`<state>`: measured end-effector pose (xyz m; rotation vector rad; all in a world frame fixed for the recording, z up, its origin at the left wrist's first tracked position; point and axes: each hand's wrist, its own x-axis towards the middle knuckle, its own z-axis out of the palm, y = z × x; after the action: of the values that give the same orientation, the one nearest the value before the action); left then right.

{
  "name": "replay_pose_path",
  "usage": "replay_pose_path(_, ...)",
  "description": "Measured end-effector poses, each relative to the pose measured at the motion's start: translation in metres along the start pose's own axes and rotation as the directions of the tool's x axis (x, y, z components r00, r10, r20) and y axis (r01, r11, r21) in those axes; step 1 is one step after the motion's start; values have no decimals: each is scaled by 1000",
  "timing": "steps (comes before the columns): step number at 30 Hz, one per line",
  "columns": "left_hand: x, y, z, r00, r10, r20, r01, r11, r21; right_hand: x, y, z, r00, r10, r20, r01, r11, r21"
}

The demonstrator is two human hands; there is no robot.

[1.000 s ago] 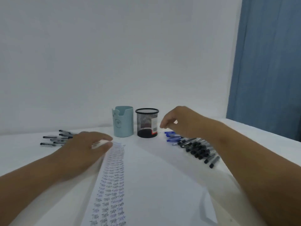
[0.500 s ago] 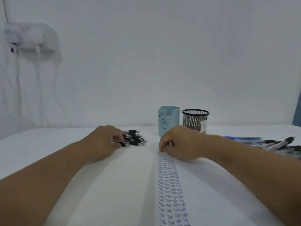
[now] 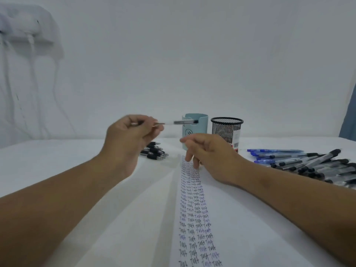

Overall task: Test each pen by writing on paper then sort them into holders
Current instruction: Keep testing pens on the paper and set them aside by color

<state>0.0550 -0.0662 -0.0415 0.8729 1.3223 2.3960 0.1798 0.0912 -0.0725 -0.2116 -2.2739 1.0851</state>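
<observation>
Open table (image 3: pixel 57 160) lies far left — nothing there. The small black pen cluster (image 3: pixel 154 151) blocks the left of the blue cup holder (image 3: pixel 194 126); the mesh holder (image 3: pixel 227 130) touches it, and the big pen pile (image 3: pixel 308 162) crowds the right.

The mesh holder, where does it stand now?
The mesh holder stands at the table's far middle, just right of the blue holder, behind the right hand.

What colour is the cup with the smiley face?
Light blue-green cup, seen in the head view.
</observation>
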Motion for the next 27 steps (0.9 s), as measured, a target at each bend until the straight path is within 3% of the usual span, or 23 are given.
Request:
replay_pose_path(3, -11, -17, 3, 991, -91, 98, 72, 980, 187, -2, -10, -3, 993, 111, -37, -92, 939, 330)
replay_pose_path(5, -15, -21, 4, 985, -90, 146, 24, 915, 402, 0, -16, -9, 976, 212, -47, -167, 869, 466)
replay_pose_path(7, -17, -22, 5, 975, -87, 205, -33, 856, 516, 2, -18, -15, 956, 293, 29, -253, 768, 589)
replay_pose_path(11, -18, -25, 4, 963, -69, 260, -95, 817, 569, 1, -17, -20, 915, 313, 254, -398, 607, 687)
replay_pose_path(15, -16, -29, 0, 957, -43, 287, -120, 842, 526, 1, -21, -25, 911, 278, 306, -410, 519, 750)
replay_pose_path(22, -13, -34, 0, 953, -10, 302, -142, 867, 478, 3, -14, -23, 934, 259, 245, -352, 559, 750)
replay_pose_path(27, -16, -33, 0, 928, -26, 373, -170, 858, 484, -1, -16, -10, 959, 238, 153, -283, 793, 540)
